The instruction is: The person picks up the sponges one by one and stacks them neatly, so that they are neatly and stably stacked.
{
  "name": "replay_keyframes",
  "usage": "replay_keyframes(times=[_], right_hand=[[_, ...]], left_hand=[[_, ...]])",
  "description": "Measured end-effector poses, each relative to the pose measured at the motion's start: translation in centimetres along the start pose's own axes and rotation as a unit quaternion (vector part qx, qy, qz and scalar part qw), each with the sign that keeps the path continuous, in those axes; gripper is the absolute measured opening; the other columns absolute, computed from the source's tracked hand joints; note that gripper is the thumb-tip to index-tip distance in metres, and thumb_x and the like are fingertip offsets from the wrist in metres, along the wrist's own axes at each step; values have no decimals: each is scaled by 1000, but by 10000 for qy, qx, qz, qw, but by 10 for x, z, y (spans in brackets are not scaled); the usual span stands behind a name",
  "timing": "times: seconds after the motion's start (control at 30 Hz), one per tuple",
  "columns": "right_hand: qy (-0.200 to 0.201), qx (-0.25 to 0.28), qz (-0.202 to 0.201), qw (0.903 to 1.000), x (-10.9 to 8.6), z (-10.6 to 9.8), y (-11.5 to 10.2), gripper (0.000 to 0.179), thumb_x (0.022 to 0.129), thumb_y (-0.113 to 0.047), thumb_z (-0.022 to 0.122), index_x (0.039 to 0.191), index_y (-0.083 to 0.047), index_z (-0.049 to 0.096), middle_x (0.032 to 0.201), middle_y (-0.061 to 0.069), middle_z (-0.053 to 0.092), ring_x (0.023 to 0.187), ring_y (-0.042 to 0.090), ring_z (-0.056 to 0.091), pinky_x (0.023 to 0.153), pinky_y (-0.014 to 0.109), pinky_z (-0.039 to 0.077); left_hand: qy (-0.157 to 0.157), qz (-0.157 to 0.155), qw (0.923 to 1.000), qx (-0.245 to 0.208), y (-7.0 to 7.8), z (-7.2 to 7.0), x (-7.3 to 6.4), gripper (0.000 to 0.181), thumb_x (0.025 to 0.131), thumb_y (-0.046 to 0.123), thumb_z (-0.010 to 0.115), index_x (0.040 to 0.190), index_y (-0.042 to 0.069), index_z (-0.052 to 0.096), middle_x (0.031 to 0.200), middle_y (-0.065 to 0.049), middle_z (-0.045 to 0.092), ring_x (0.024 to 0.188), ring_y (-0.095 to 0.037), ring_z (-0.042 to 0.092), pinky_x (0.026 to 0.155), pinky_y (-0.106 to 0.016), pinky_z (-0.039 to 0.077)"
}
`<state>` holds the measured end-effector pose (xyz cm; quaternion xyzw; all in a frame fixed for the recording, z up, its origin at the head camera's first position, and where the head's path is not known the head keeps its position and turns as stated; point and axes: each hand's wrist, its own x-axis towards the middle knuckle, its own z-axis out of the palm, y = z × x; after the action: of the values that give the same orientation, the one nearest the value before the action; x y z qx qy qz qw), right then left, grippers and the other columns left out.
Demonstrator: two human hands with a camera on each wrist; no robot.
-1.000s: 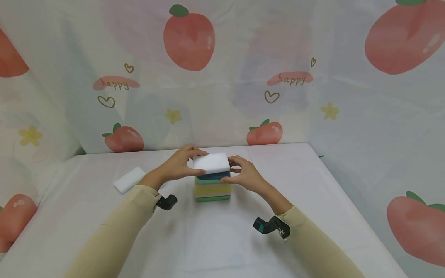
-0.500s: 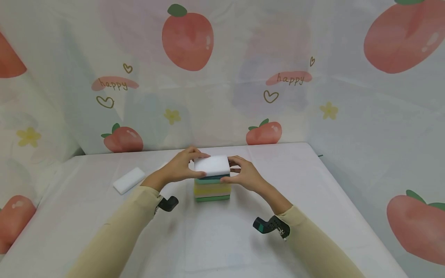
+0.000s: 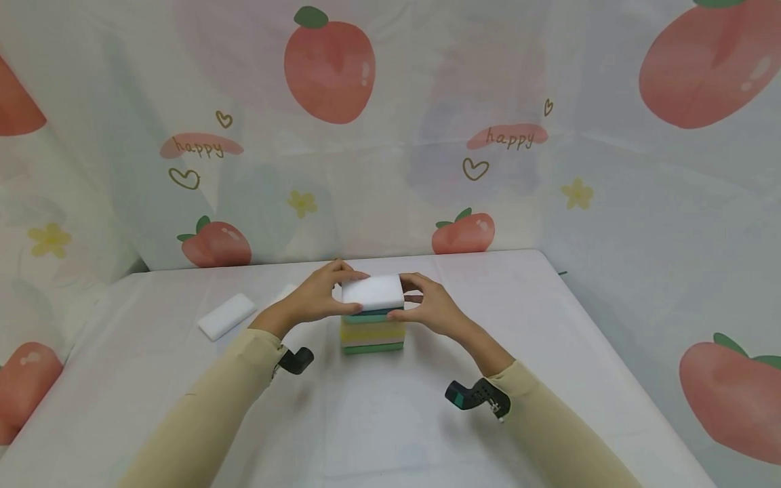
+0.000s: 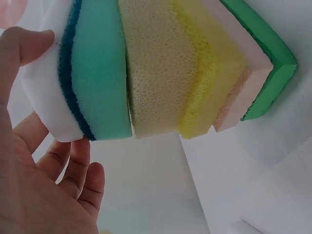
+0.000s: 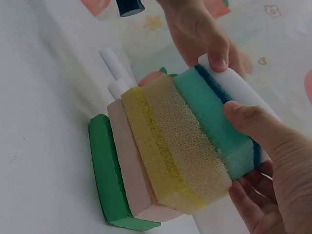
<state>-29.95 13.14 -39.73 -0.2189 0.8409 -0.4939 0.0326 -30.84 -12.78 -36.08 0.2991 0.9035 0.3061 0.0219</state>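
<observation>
A stack of sponges stands on the white table, seen in the head view. From the bottom it has a green sponge [image 5: 109,170], a pink one [image 5: 134,165], a yellow one with a beige porous layer [image 5: 183,141], and a teal sponge [image 4: 100,73] with a dark blue scouring layer. A white sponge [image 3: 373,293] lies on top. My left hand [image 3: 312,297] pinches the white sponge at its left end between thumb and fingers. My right hand [image 3: 434,308] holds the teal sponge at the right side, thumb on its front near the blue layer.
Another white sponge [image 3: 227,316] lies on the table [image 3: 378,420] to the left. A further white piece [image 3: 285,291] shows partly behind my left wrist. A fruit-printed cloth [image 3: 390,190] hangs behind the table.
The white sponge has come down onto the blue layer, with my left hand lowering slightly along with it. My right hand has stayed nearly still at the stack.
</observation>
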Motion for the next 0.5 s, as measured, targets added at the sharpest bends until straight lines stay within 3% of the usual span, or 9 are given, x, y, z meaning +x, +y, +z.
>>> replay_keyframes(times=[0.33,0.5], right_hand=[[-171,-77,-157,9997,-1,-6,-6,78,76,-23,86,141,-6,48,133,10,52,120,29,53,103,41,46],[70,-293,-536,9981,0,-10,-15,71,79,-22,84,140,-8,52,131,10,53,118,29,56,101,44,48]], left_hand=[[-70,-118,9999,-3,0,0,1,56,84,32,76,135,16,61,120,-5,53,109,-23,50,91,-42,46],[-105,-240,9996,57,1,-1,1,58,83,33,76,136,17,60,120,-4,53,110,-22,50,93,-42,45]])
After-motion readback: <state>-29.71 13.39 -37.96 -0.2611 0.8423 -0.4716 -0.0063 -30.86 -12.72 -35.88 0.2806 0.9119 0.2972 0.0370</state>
